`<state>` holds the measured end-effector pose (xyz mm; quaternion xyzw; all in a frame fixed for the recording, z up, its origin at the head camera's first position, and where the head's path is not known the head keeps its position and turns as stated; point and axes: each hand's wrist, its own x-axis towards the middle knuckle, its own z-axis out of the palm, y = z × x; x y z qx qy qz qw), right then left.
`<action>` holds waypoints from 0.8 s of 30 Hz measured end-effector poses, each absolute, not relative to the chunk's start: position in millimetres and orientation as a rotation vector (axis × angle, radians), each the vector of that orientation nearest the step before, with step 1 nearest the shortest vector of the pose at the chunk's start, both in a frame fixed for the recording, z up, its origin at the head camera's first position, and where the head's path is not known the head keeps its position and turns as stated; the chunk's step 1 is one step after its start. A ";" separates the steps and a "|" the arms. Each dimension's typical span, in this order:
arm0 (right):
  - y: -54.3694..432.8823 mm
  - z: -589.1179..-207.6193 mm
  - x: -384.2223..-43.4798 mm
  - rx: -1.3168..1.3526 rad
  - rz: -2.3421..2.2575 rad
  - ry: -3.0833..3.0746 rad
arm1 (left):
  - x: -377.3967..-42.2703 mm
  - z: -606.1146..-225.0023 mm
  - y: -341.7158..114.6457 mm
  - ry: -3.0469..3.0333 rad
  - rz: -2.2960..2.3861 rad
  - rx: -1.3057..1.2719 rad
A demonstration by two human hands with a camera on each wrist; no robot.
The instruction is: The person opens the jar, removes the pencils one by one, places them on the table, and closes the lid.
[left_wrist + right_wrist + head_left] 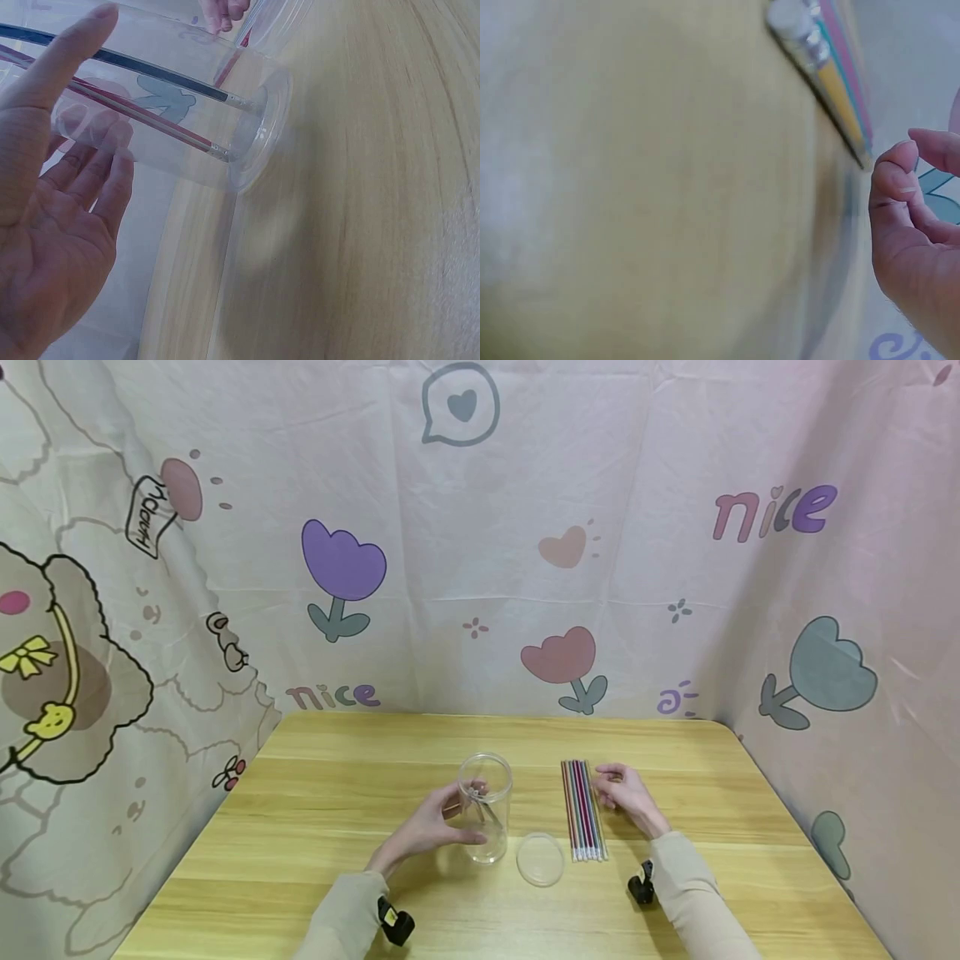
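My left hand (pixel 435 822) holds a tall clear plastic jar (pixel 498 814) round its side, with the thumb in front and the fingers behind. The jar stands upright with its mouth uncovered. Inside it, in the left wrist view, are a dark pencil (pixel 157 66) and a red pencil (pixel 150 112), eraser ends at the base. To the jar's right, a row of several colored pencils (pixel 581 810) lies side by side, eraser ends toward me. My right hand (pixel 628 793) is just beside the row's right edge, fingers loosely bent and nothing seen between them.
A round clear lid (pixel 540 860) lies flat between the jar and the pencil row. All of this is on a wooden table (pixel 360 752). Behind it hangs a printed cloth (pixel 450 552), which also covers both sides. A black wrist camera (pixel 396 922) sits on the left sleeve.
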<state>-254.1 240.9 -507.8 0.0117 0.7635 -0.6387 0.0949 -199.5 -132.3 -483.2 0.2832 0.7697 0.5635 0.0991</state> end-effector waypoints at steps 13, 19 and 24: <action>227.9 -481.4 -256.5 -0.120 -1.872 2.387 | -199.4 -482.6 -132.0 2.277 1.659 0.819; 220.4 -467.3 -255.5 -0.191 -1.914 2.383 | -198.9 -482.1 -132.0 2.271 1.661 0.819; 213.7 -457.8 -254.3 -0.228 -1.961 2.353 | -199.0 -482.4 -132.0 2.265 1.667 0.828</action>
